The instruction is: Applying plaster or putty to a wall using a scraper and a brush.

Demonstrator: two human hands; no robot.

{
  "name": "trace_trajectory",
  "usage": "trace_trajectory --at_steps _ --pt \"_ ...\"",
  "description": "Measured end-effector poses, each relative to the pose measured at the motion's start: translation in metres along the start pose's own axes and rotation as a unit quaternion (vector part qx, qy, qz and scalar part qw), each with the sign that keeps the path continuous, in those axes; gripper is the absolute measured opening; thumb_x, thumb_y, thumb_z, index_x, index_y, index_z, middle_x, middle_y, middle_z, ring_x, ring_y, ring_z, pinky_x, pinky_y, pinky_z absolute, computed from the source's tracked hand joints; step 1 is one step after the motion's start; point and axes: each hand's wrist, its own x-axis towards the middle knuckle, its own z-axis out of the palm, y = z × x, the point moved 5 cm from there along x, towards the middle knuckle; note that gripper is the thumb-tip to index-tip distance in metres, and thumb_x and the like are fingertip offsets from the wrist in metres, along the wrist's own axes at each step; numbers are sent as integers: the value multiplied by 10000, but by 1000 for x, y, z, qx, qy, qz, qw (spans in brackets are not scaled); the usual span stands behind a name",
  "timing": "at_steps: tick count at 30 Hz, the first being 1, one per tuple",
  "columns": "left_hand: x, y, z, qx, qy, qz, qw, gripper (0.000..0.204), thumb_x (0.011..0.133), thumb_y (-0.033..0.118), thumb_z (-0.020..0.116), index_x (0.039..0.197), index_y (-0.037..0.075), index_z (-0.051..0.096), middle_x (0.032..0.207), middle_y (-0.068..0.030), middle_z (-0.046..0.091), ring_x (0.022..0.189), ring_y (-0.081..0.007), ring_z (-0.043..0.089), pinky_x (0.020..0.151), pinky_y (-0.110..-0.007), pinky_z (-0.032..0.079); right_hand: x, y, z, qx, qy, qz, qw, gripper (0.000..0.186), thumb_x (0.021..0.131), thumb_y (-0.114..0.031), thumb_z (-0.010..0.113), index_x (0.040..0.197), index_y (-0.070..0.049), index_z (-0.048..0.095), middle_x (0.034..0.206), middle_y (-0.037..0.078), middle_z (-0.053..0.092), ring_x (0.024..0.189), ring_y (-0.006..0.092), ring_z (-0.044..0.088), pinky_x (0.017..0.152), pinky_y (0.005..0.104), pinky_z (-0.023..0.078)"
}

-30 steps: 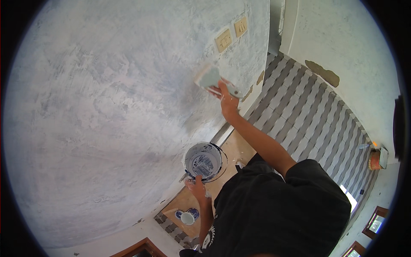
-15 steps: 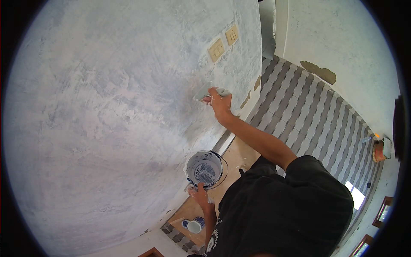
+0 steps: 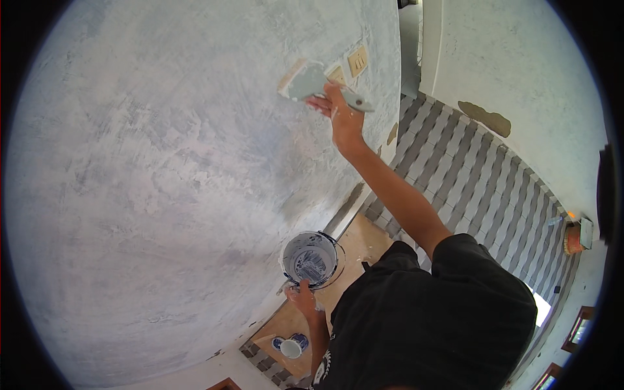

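A pale, patchily coated wall (image 3: 162,195) fills the left and centre, with a grey-and-white patterned tile floor (image 3: 478,170) to its right and a brown sheet (image 3: 367,242) laid along its foot. Close to the wall, in front of the torso, is a white bucket (image 3: 290,251) with a dark-smeared rim and a thin coating inside; whether it rests on the sheet or is lifted, I cannot tell. A broad flat brush (image 3: 311,79) is at the wall, its long axis slanting from bristles at left to holed handle at right; the right hand's (image 3: 346,118) fingers (image 3: 318,103) are closed around it, bristles pointing leftward beyond them, actual contact unclear. The left hand (image 3: 301,300) is closed on the bucket's near rim, thumb uppermost, so it is the nearer hand to the bucket, well apart from the brush. A small white pot (image 3: 291,349) lies near the left forearm, and the brush partly overlaps one of two cream switch plates (image 3: 357,60).
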Motion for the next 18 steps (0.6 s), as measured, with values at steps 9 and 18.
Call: trace_trajectory --at_steps 9,18 --pt "-12 68 10 -92 -38 -56 994 263 665 111 671 798 -18 485 774 -66 497 710 -189 449 658 -327 402 0 -14 13 23 32 -25 999 357 906 -154 570 1184 66 528 972 151 650 791 222 688 722 278 541" --pt "-6 46 11 -146 -42 -47 987 258 658 110 675 777 9 469 755 -60 470 674 -182 431 629 -320 394 -1 -7 1 23 36 -54 998 302 905 -136 584 1143 49 559 923 121 661 747 193 686 631 255 516"
